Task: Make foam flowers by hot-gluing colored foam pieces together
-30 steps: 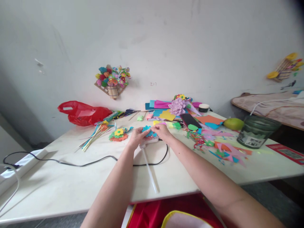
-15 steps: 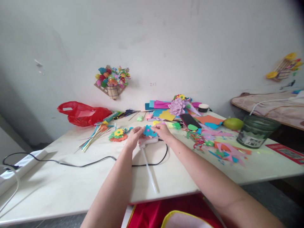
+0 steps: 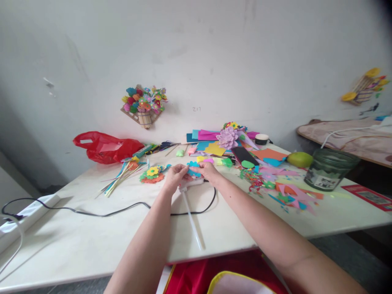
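Both my hands meet at the middle of the white table (image 3: pixel 92 241). Between them is a small blue foam flower (image 3: pixel 192 168), pinched from each side. My left hand (image 3: pixel 174 177) grips its left edge with curled fingers. My right hand (image 3: pixel 208 170) pinches its right edge. Under the hands lies a white glue gun (image 3: pixel 191 185) with a long clear glue stick (image 3: pixel 192 220) pointing toward me and a black cord (image 3: pixel 110 212) running off to the left.
Finished foam flowers (image 3: pixel 152 174) and stems (image 3: pixel 121 175) lie left of my hands, beside a red plastic bag (image 3: pixel 105 146). Coloured foam sheets (image 3: pixel 214 143), scraps (image 3: pixel 284 192), a green fruit (image 3: pixel 300 159) and a dark glass jar (image 3: pixel 329 169) fill the right side. A power strip (image 3: pixel 27 210) sits far left.
The blue flower was turned face-up half a second ago and is now held lower between my fingers. My hands stay in the same spot.
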Available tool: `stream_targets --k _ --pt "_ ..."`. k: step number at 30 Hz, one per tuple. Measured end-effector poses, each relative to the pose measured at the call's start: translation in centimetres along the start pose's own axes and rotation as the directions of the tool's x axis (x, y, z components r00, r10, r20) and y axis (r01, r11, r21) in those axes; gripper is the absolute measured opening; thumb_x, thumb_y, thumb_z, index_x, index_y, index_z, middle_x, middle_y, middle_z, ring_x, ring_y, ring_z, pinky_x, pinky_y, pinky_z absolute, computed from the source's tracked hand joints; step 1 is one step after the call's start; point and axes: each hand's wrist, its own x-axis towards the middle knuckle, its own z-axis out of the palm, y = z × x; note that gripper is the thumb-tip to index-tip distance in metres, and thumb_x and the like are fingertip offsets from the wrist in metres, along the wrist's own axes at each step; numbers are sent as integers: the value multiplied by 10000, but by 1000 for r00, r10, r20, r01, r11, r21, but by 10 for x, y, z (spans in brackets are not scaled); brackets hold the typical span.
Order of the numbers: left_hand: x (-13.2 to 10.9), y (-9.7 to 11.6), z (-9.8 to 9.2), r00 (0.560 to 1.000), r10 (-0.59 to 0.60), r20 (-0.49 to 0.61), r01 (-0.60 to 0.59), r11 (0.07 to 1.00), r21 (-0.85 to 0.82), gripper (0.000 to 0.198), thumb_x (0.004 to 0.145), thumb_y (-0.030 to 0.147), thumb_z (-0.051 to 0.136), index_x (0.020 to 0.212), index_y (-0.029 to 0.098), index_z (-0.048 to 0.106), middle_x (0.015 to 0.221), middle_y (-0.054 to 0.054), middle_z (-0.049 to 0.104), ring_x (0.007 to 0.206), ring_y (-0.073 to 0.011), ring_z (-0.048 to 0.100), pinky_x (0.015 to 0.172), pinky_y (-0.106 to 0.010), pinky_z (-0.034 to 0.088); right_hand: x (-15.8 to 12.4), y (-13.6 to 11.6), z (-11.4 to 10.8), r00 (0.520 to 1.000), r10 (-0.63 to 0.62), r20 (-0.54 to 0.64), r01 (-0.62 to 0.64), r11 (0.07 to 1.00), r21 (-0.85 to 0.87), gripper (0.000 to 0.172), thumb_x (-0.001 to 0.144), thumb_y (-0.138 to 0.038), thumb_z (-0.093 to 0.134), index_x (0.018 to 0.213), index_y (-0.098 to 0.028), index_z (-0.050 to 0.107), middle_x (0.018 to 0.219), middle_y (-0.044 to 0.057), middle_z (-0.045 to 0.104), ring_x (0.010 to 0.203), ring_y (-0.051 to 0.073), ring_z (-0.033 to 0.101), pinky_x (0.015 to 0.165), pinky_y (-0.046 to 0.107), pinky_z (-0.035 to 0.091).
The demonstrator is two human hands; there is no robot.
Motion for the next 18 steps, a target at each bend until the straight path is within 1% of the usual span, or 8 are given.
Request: stream_targets --k 5,12,18 --pt "1 -1 1 1000 -4 13 4 1000 -16 370 650 488 645 699 141 530 553 -29 638 514 -155 631 507 -233 488 3 3 0 999 -8 -34 8 1000 -19 410 483 -491 704 534 -147 486 476 -64 424 445 50 330 431 212 236" --pt "0 0 1 1000 -17 7 17 1000 -11 363 656 481 643 689 141 520 532 -23 630 510 -153 632 480 -215 478 3 2 0 1000 -5 -28 4 999 -34 427 474 -498 712 516 -151 467 460 -66 406 424 43 313 410 205 228" --pt "0 1 1 1000 -10 6 10 999 -30 368 644 478 653 682 143 505 525 -20 625 504 -155 629 489 -227 490 1 -1 -5 999 17 35 -17 1000 -7 409 597 -544 631 601 -148 529 476 -41 451 421 59 362 389 199 251"
